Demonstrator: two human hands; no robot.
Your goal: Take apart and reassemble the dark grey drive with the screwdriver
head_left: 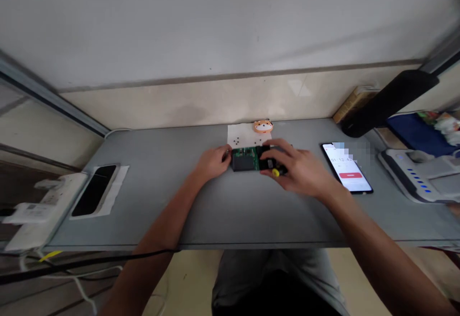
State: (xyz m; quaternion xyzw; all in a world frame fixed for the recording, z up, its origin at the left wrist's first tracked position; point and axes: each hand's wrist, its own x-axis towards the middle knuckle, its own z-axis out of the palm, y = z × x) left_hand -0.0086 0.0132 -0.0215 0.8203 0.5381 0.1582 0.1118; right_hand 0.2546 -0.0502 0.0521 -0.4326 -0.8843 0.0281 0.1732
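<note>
A green circuit board point(245, 158) in a dark casing lies on the grey desk point(143, 210), and my left hand point(212, 161) grips its left edge. My right hand point(298, 171) is slightly blurred over the board's right end, its fingers closed around a black tool with a yellow end point(275, 172), probably a small screwdriver. The hand hides part of the board. Behind the board, several small black screws point(237, 141) lie on a white paper sheet point(247, 134).
An orange animal-faced figure point(263, 125) stands at the paper's far edge. A lit smartphone point(347, 168) lies right of my right hand, and a dark phone point(94, 190) rests on paper at left. A power strip point(46, 210), black lamp head point(390, 102) and white device point(419, 174) border the desk.
</note>
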